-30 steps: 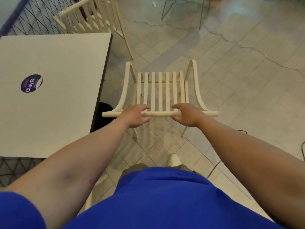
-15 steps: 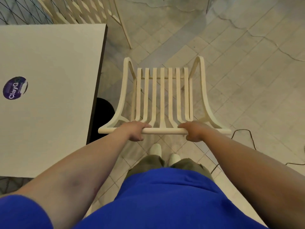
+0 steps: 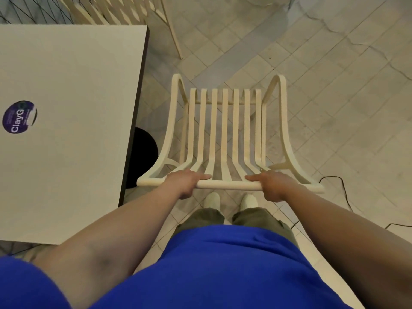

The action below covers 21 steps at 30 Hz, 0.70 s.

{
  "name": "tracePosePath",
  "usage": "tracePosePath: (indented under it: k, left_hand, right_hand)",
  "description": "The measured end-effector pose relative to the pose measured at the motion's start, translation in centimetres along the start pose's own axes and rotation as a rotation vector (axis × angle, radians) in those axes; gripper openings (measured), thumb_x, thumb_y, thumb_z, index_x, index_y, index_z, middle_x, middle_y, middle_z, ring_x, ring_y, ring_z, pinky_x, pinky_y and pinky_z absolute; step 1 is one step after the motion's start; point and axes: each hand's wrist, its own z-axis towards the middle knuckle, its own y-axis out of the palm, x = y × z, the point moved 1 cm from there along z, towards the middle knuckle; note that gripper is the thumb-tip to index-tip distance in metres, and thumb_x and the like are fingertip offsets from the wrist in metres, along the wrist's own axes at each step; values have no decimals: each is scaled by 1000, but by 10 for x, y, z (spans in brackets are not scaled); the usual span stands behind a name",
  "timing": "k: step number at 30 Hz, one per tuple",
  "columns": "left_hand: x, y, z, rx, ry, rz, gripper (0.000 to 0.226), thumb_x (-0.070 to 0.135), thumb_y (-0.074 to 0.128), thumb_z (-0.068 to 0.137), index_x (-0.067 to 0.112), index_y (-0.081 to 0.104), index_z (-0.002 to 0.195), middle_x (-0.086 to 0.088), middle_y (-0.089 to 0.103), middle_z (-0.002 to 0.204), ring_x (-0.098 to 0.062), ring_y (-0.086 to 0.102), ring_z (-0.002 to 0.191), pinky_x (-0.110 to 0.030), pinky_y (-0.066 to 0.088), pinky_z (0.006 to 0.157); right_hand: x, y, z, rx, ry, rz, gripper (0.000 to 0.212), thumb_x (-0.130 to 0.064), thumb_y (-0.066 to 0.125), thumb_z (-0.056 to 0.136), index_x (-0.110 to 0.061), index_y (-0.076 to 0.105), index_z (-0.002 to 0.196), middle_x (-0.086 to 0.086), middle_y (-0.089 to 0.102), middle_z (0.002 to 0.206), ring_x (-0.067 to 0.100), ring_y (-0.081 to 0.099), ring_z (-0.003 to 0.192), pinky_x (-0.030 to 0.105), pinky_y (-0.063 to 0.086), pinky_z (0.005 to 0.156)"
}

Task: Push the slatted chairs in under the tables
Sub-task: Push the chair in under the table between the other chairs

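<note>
A cream slatted chair stands on the tiled floor right in front of me, its seat pointing away. My left hand grips the top rail of its backrest left of centre. My right hand grips the same rail right of centre. The white square table lies to the left of the chair, its dark right edge close beside the chair's left armrest. The chair is beside the table, not under it.
A second slatted chair stands at the table's far side, top left. The table's black round base shows beneath its right edge. A black cable runs over the floor at right. My feet are just behind the chair.
The chair has come closer to me and looms larger in view. Both hands have kept their grip on the top rail. The table has shifted slightly in view.
</note>
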Motion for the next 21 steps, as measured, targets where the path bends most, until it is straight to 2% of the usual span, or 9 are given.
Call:
tracePosePath:
  k: [3,8,13,16,21]
  left_hand:
    - [1,1,1,-14,-13,-22,91,-2,48,93,63,23,151,1,56,125,-21,58,93,-39,54,75]
    - [7,2,5,-18,-24,-56,92,-4,48,92,62,24,150,1,55,117,-21,57,88,-40,54,76]
    - [29,8,8,4,-74,-128,91,-3,49,92,61,24,151,5,53,107,-20,58,87,-43,57,82]
    - [48,9,8,7,-119,-165,93,-3,51,91,60,21,152,4,54,111,-20,59,90,-41,57,81]
    - [91,8,8,20,-222,-274,92,-3,51,93,60,21,152,4,49,104,-20,55,83,-33,50,69]
  right_hand:
    - [4,-1,1,-6,-16,-2,80,-4,57,92,-44,30,155,-1,56,125,13,51,88,27,43,76]
    - [16,-5,6,-8,-43,-6,81,-4,59,90,-46,31,154,-6,50,106,13,55,86,27,46,77]
    - [40,-20,12,-17,-80,-96,79,-7,58,92,-47,30,153,-1,57,123,16,54,91,31,49,83]
    - [55,-33,16,-21,-132,-160,78,-8,58,93,-47,29,154,-1,56,127,18,58,99,34,51,87]
    - [88,-55,25,-45,-219,-249,78,-8,58,93,-46,30,154,1,54,132,21,59,108,34,50,89]
